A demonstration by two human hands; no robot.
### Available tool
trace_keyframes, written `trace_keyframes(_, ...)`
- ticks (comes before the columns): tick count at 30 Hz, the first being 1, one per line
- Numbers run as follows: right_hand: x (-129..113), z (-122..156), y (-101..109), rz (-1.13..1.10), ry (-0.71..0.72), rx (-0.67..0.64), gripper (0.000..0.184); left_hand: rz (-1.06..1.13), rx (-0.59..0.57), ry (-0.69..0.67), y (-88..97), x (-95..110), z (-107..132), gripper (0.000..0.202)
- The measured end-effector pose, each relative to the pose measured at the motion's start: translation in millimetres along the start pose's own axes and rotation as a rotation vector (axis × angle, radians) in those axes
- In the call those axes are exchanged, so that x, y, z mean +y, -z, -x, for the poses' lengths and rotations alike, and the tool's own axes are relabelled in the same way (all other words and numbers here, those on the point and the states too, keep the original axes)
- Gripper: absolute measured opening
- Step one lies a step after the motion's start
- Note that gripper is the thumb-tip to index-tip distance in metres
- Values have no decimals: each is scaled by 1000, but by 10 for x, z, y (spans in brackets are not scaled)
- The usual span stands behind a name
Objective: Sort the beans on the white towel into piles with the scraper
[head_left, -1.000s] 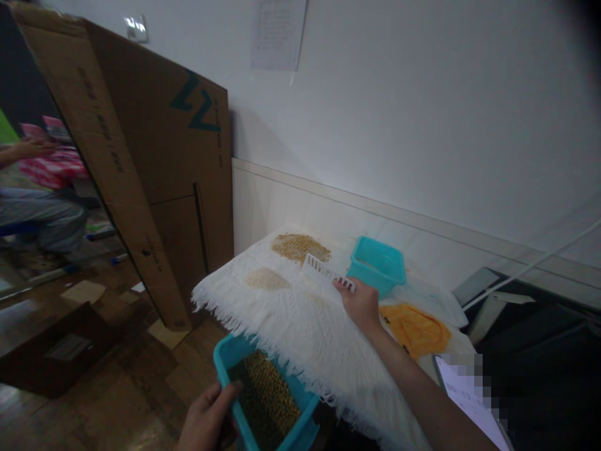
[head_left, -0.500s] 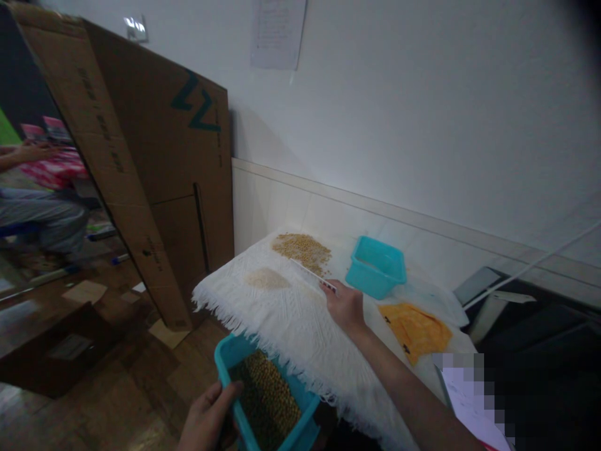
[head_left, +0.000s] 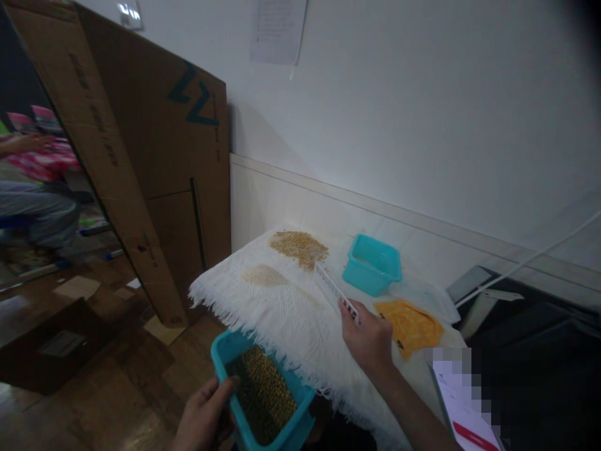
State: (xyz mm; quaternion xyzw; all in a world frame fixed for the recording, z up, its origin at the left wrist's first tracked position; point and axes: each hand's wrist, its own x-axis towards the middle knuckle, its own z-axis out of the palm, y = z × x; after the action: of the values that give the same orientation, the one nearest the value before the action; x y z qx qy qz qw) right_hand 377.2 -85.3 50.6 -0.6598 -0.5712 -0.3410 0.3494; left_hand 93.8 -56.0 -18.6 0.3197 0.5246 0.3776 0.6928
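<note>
My left hand [head_left: 205,410] grips the near left rim of a turquoise plastic bin [head_left: 221,354], held just below the table's fringed edge. Inside the bin, yellow soybeans [head_left: 270,379] lie beside a darker green heap of small beans or grains [head_left: 256,410]. In my right hand [head_left: 369,335] is a long, narrow white strip [head_left: 334,289] with dark marks along it; its exact kind is unclear. The strip's far end is near a pile of soybeans [head_left: 300,245] on a white fringed cloth [head_left: 286,326]. Left of the strip lies a low pale heap of fine grains [head_left: 263,275].
A second turquoise bin [head_left: 370,275] stands on the table near the wall, with an orange cloth [head_left: 408,326] before it. A tall cardboard box [head_left: 154,156] rises at left. Papers [head_left: 462,401] lie at lower right. Another person's hand [head_left: 28,144] shows at far left.
My right hand has drawn the white strip back toward me and to the right, away from the pale heap. My left hand still holds the bin in about the same place.
</note>
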Motion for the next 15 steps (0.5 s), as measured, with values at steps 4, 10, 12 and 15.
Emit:
trace_keyframes(4, -148, 160, 84, 56, 83, -42, 29, 16, 1, -9, 15, -41, -9, 35)
trace_keyframes(10, -589, 35, -207, 111, 71, -83, 24, 26, 5, -31, -36, 36, 69, 36)
trace_keyframes(12, -728, -64, -344, 127, 45, -123, 21, 31, 16, -22, -50, 73, 104, 36)
trace_keyframes(15, -913, -215, -549, 111, -51, -229, 17, 3, -27, -2, -41, 105, 119, 36)
